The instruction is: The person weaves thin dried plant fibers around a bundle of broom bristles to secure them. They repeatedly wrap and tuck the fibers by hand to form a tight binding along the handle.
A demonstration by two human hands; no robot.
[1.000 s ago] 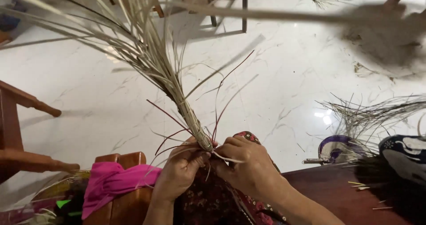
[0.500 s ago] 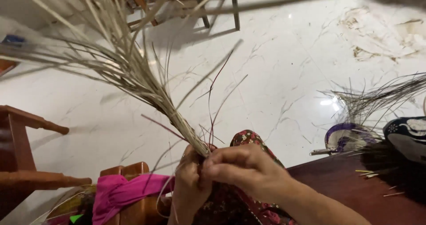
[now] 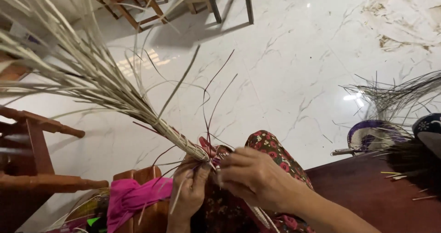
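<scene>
A bundle of pale dried straw strands (image 3: 115, 93) fans out up and to the left, bound tight into a woven neck (image 3: 181, 141) near my hands. My left hand (image 3: 190, 187) grips the bundle's bound end from below. My right hand (image 3: 255, 178) pinches thin strands at the same end, fingers closed. Thin dark red strands (image 3: 213, 99) stick up from the binding. My lap is covered by dark floral cloth (image 3: 271, 152).
White marble floor (image 3: 285, 76) lies ahead. A wooden stool (image 3: 36, 155) stands left, chair legs (image 3: 229, 5) at the top. A pink cloth (image 3: 133, 196) lies on a wooden box. A purple woven piece (image 3: 372, 134) with loose strands and a dark wooden surface (image 3: 376, 196) are right.
The view has tilted down slightly and the bundle has swung a little left. My right hand has moved in over the bound end, closer to my left hand.
</scene>
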